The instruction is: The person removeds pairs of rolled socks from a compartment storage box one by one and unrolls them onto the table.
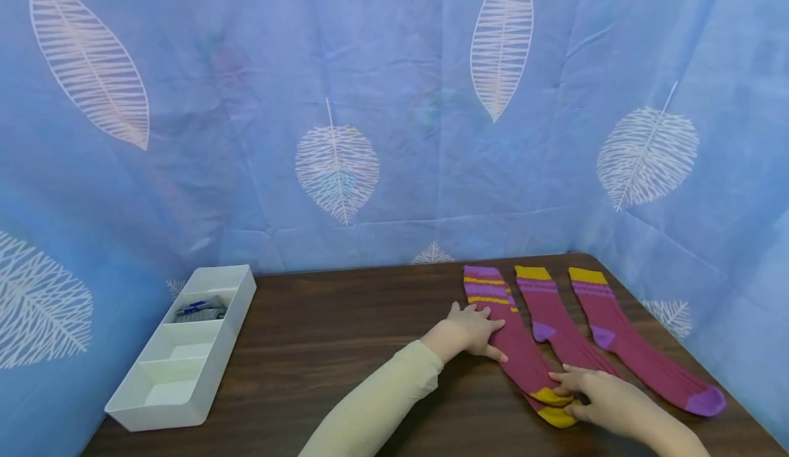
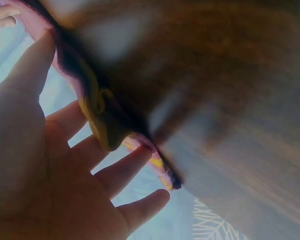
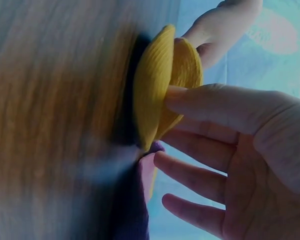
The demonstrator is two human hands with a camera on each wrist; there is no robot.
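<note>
Two maroon socks lie one on the other as a stacked pair [image 1: 520,344], with purple-and-yellow striped cuffs at the far end and yellow toes near me. My left hand [image 1: 471,330] rests with spread fingers on the left side of this pair, below the cuffs. At the toes, my right hand [image 1: 607,399] touches the socks with its thumb and fingertips, the fingers fairly straight. The right wrist view shows the thumb against the yellow toes [image 3: 152,90], which stand slightly apart. To the right lie two more maroon socks, a middle one [image 1: 557,313] and a right one [image 1: 641,344], with yellow cuffs and purple heels.
A white divided box [image 1: 209,388] stands on the left of the dark wooden table [image 1: 333,347]. One of its compartments holds a grey folded item [image 1: 202,311] with blue on it. A blue leaf-patterned curtain [image 1: 394,169] hangs around the table's back and sides.
</note>
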